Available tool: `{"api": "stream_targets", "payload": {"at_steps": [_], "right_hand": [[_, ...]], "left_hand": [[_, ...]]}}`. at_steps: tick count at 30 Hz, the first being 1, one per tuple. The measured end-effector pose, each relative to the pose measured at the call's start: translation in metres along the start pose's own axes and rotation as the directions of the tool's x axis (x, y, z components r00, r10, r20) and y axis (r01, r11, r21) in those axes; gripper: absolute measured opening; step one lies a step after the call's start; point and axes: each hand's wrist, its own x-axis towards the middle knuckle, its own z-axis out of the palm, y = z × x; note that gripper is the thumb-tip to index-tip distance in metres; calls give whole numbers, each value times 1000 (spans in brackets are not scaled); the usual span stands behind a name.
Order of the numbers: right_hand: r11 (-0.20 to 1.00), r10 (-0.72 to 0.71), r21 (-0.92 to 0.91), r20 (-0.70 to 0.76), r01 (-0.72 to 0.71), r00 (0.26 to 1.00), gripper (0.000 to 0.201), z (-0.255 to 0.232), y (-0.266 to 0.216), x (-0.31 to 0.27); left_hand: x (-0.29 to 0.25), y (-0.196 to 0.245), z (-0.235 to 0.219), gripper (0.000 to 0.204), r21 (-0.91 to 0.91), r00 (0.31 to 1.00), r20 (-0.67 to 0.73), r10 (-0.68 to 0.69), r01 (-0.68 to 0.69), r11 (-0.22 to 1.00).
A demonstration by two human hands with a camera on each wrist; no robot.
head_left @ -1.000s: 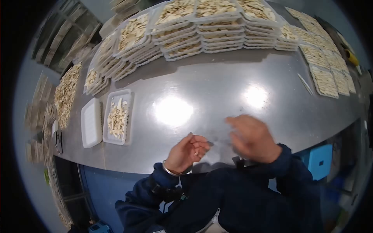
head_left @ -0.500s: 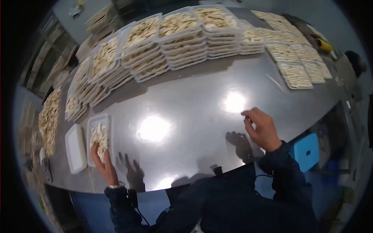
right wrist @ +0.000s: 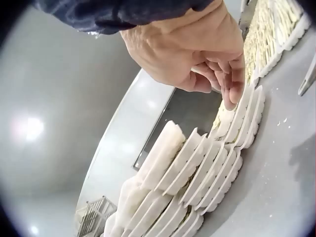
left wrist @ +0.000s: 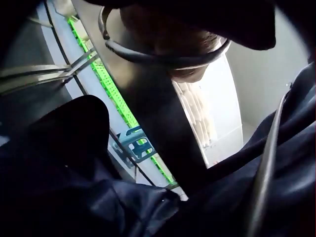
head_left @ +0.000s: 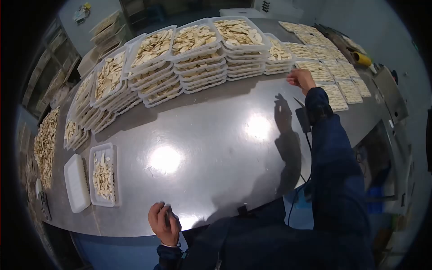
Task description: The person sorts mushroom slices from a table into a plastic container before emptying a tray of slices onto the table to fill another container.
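Observation:
My right hand (head_left: 301,80) reaches far out over the table, beside the short end stack of trays (head_left: 280,56). In the right wrist view the hand (right wrist: 197,54) hangs with loosely bent fingers by that stack, holding nothing visible. Near the table's front edge is my left hand (head_left: 165,225), fingers loosely bent and nothing seen in them. A tray of small pale slices (head_left: 103,176) stands at the left, next to a white tray (head_left: 77,183) that shows no contents. The left wrist view hides the fingers.
Stacked trays of pale slices (head_left: 150,48) curve along the back. Filled flat trays (head_left: 334,96) lie at the right, with a thin pointed tool (head_left: 299,102) near them. A loose heap of slices (head_left: 46,148) and a dark-handled tool (head_left: 45,205) are at the far left.
My right hand has moved forward to the end stack. My left hand reached over the small-slice tray half a second ago and has come back right, to the front edge. The head view has shifted.

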Motion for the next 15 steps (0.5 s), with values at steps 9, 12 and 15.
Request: {"api": "stream_targets", "payload": {"at_steps": [9,12,15], "right_hand": [[955,246,166,18,-245,969,19,17,36,87],[935,268,226,54,-273,962,19,21,43,100],[923,277,253,90,-291,957,20,23,45,109]], "left_hand": [[5,5,0,19,52,1000,-1,-26,26,998],[4,5,0,19,73,999,11,-34,33,997],[4,4,3,20,76,1000,-7,-30,31,997]]}}
